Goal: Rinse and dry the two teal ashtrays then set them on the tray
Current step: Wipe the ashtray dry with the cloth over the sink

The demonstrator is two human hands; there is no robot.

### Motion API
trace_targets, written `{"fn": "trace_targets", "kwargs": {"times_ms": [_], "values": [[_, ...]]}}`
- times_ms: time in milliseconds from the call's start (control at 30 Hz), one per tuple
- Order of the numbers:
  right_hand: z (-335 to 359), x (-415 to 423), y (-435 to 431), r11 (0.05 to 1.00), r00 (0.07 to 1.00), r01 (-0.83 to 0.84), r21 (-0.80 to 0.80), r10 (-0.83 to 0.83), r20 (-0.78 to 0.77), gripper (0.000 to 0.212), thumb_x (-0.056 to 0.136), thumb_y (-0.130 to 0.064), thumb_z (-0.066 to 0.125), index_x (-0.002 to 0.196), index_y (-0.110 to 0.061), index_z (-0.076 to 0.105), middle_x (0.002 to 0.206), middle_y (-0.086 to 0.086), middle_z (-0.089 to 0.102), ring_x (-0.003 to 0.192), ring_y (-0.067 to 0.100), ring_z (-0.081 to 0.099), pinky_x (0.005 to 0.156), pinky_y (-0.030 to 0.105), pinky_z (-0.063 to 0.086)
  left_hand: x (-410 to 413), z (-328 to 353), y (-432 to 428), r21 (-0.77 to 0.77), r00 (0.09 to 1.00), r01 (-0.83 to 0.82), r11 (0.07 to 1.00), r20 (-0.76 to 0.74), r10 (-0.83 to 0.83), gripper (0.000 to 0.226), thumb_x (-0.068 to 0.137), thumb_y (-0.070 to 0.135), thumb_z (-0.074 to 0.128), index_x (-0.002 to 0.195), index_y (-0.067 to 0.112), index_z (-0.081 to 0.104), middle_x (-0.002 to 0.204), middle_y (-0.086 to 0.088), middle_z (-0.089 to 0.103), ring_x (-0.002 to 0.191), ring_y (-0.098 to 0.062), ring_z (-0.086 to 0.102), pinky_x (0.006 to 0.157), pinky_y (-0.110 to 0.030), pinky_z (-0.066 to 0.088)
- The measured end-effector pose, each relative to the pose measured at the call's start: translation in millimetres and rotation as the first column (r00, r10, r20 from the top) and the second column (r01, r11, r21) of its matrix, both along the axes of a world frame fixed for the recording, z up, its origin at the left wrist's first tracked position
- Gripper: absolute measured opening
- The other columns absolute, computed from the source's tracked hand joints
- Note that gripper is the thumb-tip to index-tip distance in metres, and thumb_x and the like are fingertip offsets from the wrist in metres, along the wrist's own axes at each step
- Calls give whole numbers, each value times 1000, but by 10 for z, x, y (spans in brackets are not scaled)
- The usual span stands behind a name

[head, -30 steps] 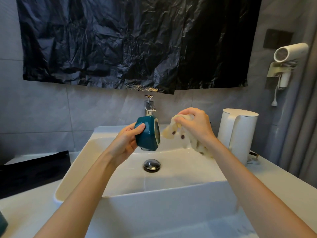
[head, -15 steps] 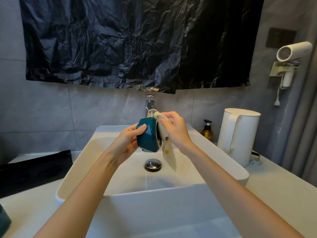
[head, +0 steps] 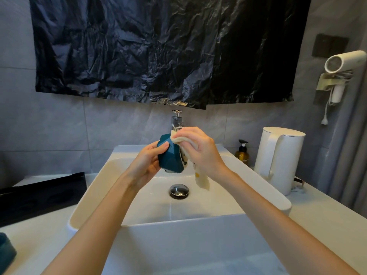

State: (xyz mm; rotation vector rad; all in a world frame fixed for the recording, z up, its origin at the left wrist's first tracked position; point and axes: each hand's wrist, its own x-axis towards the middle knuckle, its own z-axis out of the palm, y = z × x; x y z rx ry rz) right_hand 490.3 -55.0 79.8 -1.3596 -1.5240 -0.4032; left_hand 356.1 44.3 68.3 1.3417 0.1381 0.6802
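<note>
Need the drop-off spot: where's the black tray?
Head view, left side: the black tray lies on the white counter, left of the sink.

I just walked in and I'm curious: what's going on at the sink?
A person is drying a faceted teal ashtray over the white ceramic sink. The left hand holds it on its side, while the right hand presses a cream spotted cloth against its open face. A second teal ashtray waits on the counter at the lower left, not yet on the black tray.
</note>
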Motion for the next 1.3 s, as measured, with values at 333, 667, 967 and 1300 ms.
{"fn": "trace_targets", "kwargs": {"times_ms": [333,667,967,1300], "values": [[-206,16,-133,997,964,30,69,-47,263,23,90,-10,61,112,-11,68,108,9,59,102,8,53,84,9,45,14,-5,9,-24,998,-56,998,0,56,25,96,20,50,117,10,58,106,-10,65,96,-19,61,72,-21,56],[-156,-95,-83,998,958,1,70,-21,285,19,88,-2,61,104,-7,71,105,11,58,98,15,56,83,25,51,2,-21,38,-62,998,-53,997,22,54,23,96,22,48,110,11,63,94,-6,68,90,-18,63,76,-27,53],[65,53,64,997,988,37,68,-46,147,19,92,-2,55,102,-8,70,105,6,61,97,4,53,85,9,41,-21,-15,-6,-43,1000,8,999,15,-7,22,94,21,48,107,9,62,89,-4,69,83,-14,64,69,-21,55],[-6,305,59,987,980,71,-146,-96,-177,20,96,-19,53,110,-28,65,108,-11,59,94,7,55,56,22,57,-62,13,-33,-70,996,32,997,82,-26,23,98,17,41,101,13,64,80,1,71,78,-10,64,70,-21,55]]}}
